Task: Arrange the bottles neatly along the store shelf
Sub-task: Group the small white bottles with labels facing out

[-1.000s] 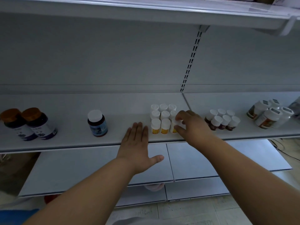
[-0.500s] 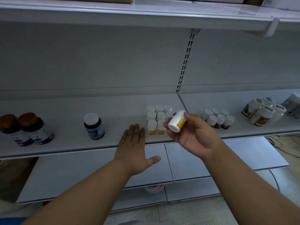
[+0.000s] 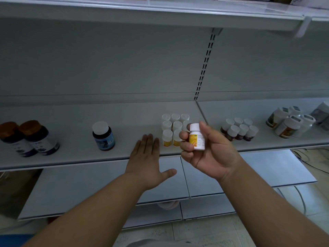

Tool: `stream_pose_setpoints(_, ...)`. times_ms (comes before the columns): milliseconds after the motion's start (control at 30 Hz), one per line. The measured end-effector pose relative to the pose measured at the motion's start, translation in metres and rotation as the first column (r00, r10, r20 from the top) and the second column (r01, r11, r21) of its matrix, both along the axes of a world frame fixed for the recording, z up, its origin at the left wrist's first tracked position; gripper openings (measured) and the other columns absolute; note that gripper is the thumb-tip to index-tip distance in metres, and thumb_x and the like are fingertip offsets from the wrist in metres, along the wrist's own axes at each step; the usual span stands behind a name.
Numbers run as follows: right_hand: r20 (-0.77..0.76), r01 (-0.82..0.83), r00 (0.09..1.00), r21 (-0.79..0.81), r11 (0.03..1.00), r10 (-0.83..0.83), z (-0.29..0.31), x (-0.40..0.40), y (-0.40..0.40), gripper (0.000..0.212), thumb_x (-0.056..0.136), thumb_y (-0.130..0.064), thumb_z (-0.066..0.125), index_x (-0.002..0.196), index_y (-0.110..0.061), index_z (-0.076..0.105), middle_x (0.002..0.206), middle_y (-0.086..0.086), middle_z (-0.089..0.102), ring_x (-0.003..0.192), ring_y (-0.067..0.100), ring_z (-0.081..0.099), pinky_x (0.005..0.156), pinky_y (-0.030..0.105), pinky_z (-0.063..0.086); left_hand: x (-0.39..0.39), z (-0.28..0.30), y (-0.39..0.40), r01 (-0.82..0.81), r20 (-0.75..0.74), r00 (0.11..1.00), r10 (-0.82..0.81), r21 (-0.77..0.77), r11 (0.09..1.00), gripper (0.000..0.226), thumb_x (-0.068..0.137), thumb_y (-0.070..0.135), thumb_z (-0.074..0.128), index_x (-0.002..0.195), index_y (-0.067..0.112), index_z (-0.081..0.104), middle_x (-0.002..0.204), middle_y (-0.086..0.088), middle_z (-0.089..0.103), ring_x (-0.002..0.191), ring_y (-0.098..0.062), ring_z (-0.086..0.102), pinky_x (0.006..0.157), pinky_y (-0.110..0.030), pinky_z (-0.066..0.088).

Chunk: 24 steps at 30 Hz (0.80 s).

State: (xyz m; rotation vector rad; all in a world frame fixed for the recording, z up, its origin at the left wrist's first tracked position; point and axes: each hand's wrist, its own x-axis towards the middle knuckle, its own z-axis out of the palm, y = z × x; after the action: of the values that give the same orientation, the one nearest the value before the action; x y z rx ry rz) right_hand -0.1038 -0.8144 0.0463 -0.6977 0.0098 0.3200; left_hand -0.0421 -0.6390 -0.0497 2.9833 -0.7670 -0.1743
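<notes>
1. Only one view, worn on the person's head.
2. It faces the shelf point(image 3: 74, 152) straight on, tilted slightly down across its front edge.
3. It sits close, with both forearms entering from the bottom corners.
4. Its wide angle bends the upper shelf's edge point(image 3: 160, 8).

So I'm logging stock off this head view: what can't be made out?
- Small bottle label text: too small, fingers cover part.
- Yellow-label group: right column hidden behind right hand.
- Far-right packages: cut by frame edge.
</notes>
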Motion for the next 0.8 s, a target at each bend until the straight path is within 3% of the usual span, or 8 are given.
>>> stream_pose_setpoints(133,-0.052,-0.034,0.998,0.022,0.999,0.036,0.0039,-0.0006,-0.0011,0.043,0.091,-0.038,0.046,0.111,-0.002,0.059,0.092,0.013,0.058,0.075,0.022,0.057,0.064,0.03,0.05,0.0001,0.0,-0.0001,-0.004,0.001,1.0,0.004,-0.005,1.0,0.116,0.078,0.09,0.026,0.154,0.014,-0.017,0.161,-0.01,-0.024,0.148,-0.025,-0.025,0.119,-0.039,-0.016)
stream_pose_setpoints(267,-0.009,0.001,1.0,-0.099,0.995,-0.002,0.0026,-0.0052,0.0008,0.029,0.085,-0.031,0.064,0.099,-0.006,0.059,0.088,0.013,0.061,0.08,0.026,0.063,0.063,0.032,0.054,-0.0002,0.0003,-0.0001,-0.004,0.003,1.0,0.004,-0.008,1.0,0.115,0.078,0.089,0.026,0.154,0.015,-0.018,0.161,-0.01,-0.025,0.148,-0.025,-0.024,0.118,-0.038,-0.016)
stream_pose_setpoints(333,-0.015,0.004,1.0,-0.117,0.993,-0.005,0.0045,-0.0057,0.003,0.035,0.079,-0.031,0.075,0.098,-0.009,0.055,0.087,0.013,0.061,0.073,0.024,0.061,0.057,0.029,0.051,0.0001,0.0,-0.0001,-0.003,0.007,1.0,0.003,-0.001,1.0,0.115,0.078,0.09,0.025,0.154,0.015,-0.018,0.161,-0.01,-0.025,0.148,-0.026,-0.025,0.118,-0.039,-0.016)
stream_pose_setpoints(500,-0.116,0.039,0.991,-0.186,0.982,-0.062,0.0078,-0.0052,0.0048,0.045,0.092,-0.03,0.045,0.122,0.002,0.056,0.096,0.015,0.061,0.082,0.025,0.06,0.067,0.03,0.047,0.0011,-0.0005,0.0003,0.002,0.002,1.0,-0.002,0.003,1.0,0.115,0.078,0.089,0.025,0.154,0.014,-0.017,0.162,-0.01,-0.024,0.148,-0.025,-0.024,0.116,-0.038,-0.017)
stream_pose_setpoints(600,-0.059,0.059,0.995,-0.233,0.971,-0.075,0.0057,-0.0065,0.0064,0.031,0.09,-0.025,0.055,0.113,-0.003,0.055,0.096,0.018,0.063,0.084,0.03,0.064,0.062,0.032,0.052,0.0015,-0.0009,0.0009,0.006,-0.004,1.0,-0.006,-0.007,1.0,0.114,0.078,0.089,0.024,0.154,0.015,-0.017,0.162,-0.01,-0.024,0.148,-0.025,-0.024,0.117,-0.038,-0.016)
stream_pose_setpoints(700,-0.05,0.044,0.997,-0.205,0.978,-0.056,0.0064,-0.0066,0.0072,0.025,0.086,-0.026,0.06,0.102,-0.008,0.053,0.088,0.015,0.061,0.074,0.026,0.06,0.059,0.03,0.049,0.0018,-0.0017,0.0015,0.009,0.002,1.0,-0.009,-0.003,1.0,0.114,0.078,0.089,0.023,0.154,0.014,-0.017,0.162,-0.01,-0.024,0.148,-0.026,-0.023,0.118,-0.039,-0.015)
stream_pose_setpoints(800,-0.103,0.021,0.994,-0.147,0.989,-0.037,0.0075,-0.0056,0.0053,0.039,0.094,-0.032,0.046,0.117,-0.002,0.056,0.09,0.013,0.059,0.077,0.025,0.057,0.068,0.033,0.047,0.0018,-0.0021,0.0009,0.006,0.004,1.0,-0.006,0.005,1.0,0.113,0.079,0.089,0.023,0.154,0.015,-0.017,0.162,-0.01,-0.024,0.148,-0.025,-0.024,0.119,-0.039,-0.014)
